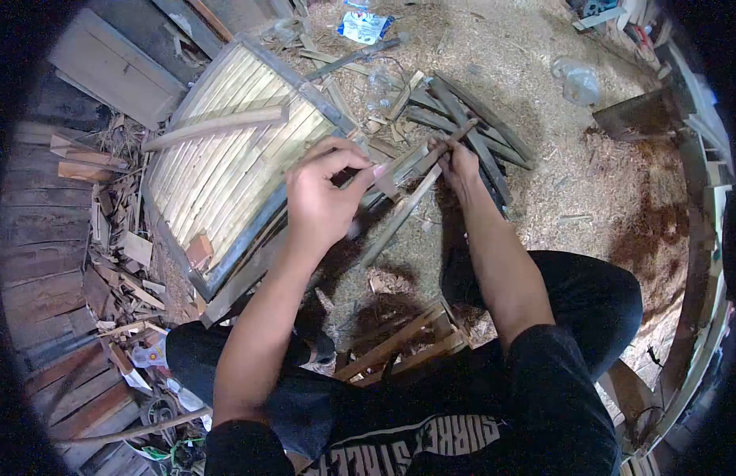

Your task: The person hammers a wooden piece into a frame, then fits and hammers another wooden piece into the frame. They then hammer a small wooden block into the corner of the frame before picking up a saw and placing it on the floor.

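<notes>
My right hand [461,165] is closed around a brown wooden stick [463,129] that slants up to the right past the fingers. A pale wooden strip [406,213] runs down and left from just under that hand. Left of it, my left hand [326,186] is raised, thumb and forefinger pinched at a small pinkish-white spot [377,170]; I cannot tell what it is. Between the hands lies a light, narrow wooden piece [403,165], its near end close to the left fingertips. Behind the left hand is a panel of pale slats [217,143] with a grey frame.
A curved wooden piece [217,128] rests across the slatted panel. Several dark wooden bars [495,143] are piled beyond my right hand. Sawdust and shavings [526,79] cover the floor. Offcuts [138,247] lie at the left, and a wooden frame [403,345] stands between my legs.
</notes>
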Available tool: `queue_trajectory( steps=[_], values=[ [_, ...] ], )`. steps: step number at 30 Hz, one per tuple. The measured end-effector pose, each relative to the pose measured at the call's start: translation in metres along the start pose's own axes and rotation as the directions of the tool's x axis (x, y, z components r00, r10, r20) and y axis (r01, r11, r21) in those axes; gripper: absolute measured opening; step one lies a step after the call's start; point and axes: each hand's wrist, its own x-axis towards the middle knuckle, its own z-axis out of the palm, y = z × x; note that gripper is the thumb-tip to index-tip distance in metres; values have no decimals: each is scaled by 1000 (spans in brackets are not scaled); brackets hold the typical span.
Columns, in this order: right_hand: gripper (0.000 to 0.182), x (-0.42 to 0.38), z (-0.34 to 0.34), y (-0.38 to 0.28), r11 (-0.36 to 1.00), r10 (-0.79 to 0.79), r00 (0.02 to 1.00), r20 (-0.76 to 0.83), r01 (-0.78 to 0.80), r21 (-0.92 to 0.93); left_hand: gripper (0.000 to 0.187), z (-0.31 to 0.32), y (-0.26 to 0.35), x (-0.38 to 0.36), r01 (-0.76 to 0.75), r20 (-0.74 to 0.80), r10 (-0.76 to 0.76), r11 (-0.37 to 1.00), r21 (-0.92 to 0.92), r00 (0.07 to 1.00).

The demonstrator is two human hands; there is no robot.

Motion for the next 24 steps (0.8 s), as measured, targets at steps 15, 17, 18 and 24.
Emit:
queue_trajectory(
  steps=[15, 17, 18, 24],
  values=[
    [33, -244, 83, -167, -16, -372, 647, 665, 712, -702, 13, 2, 5, -4, 94, 7, -94, 995, 40, 996],
    [36, -282, 83, -175, -64, -306, 603, 737, 760, -647, 13, 4, 2, -3, 78, 5, -78, 996, 34, 997],
    [39, -294, 76, -179, -69, -214, 670, 711, 715, -695, 13, 4, 1, -4, 70, 13, -71, 997, 35, 997],
    [54, -310, 71, -174, -275, -64, 678, 732, 693, -666, 12, 4, 4, -5, 81, 35, -82, 996, 27, 996]
  ],
)
